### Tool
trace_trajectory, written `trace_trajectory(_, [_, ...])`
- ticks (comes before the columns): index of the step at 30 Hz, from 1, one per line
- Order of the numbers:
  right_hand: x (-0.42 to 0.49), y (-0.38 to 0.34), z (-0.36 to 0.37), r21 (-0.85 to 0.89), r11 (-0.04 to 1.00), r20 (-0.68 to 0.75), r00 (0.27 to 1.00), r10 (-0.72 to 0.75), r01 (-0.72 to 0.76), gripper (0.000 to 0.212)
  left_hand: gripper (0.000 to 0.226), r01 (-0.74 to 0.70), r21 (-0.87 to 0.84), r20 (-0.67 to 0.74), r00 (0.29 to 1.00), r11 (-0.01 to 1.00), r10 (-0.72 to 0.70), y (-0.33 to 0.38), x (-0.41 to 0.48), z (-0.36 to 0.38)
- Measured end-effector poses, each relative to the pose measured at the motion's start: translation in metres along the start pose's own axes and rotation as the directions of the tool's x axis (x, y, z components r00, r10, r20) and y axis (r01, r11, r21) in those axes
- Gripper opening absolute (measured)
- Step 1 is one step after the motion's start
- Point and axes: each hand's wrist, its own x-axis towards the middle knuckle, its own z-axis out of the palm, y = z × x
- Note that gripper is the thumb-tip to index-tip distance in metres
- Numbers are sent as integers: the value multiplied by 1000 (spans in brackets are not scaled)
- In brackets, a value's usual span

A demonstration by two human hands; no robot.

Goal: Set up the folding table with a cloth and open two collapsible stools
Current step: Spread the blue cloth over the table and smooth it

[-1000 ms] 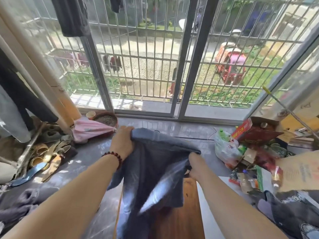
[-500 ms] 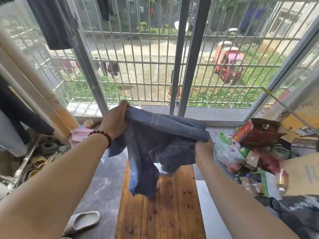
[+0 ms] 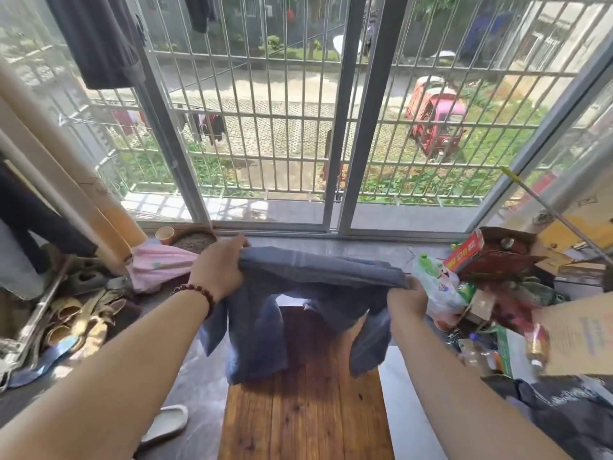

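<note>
While the person is standing over the wooden table (image 3: 305, 416), both hands are holding up a blue-grey cloth (image 3: 318, 270). The left hand (image 3: 220, 272) is gripping one top end, with the fingers curled around the bunched edge, and a red bead bracelet (image 3: 195, 290) is sitting on that wrist. The right hand (image 3: 406, 302) is gripping the other end, with its fingers wrapped around the cloth.

The cloth is stretching between the two hands in the air, above the far end of the table. Its loose parts are hanging down in folds. Whether the lowest fold is touching the wood cannot be told. The near part of the table top is showing bare brown planks with sun on them.

A pale slipper (image 3: 166, 423) is lying on the floor just beside the table, to the left. Farther left, a heap of shoes (image 3: 83, 317) is lying near some pink fabric (image 3: 159, 265), a brown pot (image 3: 195, 240) and a small paper cup (image 3: 165, 234). To the right, a pile of things is sitting — a green bottle (image 3: 428, 262), a red box (image 3: 467, 250) and a sheet of cardboard (image 3: 577, 333).
</note>
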Motion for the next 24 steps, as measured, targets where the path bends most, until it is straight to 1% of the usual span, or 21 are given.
trace_trajectory(2, [1,12,-3,-116,993,20,1000,-12,15,14,28,37,26,25,999,999,-37,-4,-6,7])
trace_trajectory(4, [1,24,-5,-221,975,67,998,16,-1,14,30,68,27,76,995,997,-70,-9,-15,15])
trace_trajectory(8, [-10,44,-13,-363,930,133,984,115,-59,31,27,146,-17,189,972,989,-140,-19,-34,41])
trace_trajectory(10, [-16,50,-16,-388,916,139,977,164,-98,36,27,195,-31,240,954,980,-182,-24,-42,54])
trace_trajectory(12, [-19,59,-16,-411,905,157,969,190,-111,37,25,221,-48,275,940,974,-200,-28,-50,64])
trace_trajectory(15, [-19,71,-16,-434,893,190,957,220,-119,35,26,227,26,356,908,974,-221,-33,-61,70])
trace_trajectory(17, [-19,76,-20,-468,877,213,950,230,-107,32,19,221,60,397,890,973,-226,-39,-65,71])
trace_trajectory(20, [-19,80,-23,-501,860,221,946,238,-99,28,20,229,113,423,870,967,-255,-44,-71,72])
trace_trajectory(24, [-15,86,-23,-526,839,197,939,282,-142,26,19,208,144,429,868,968,-250,-42,-74,73])
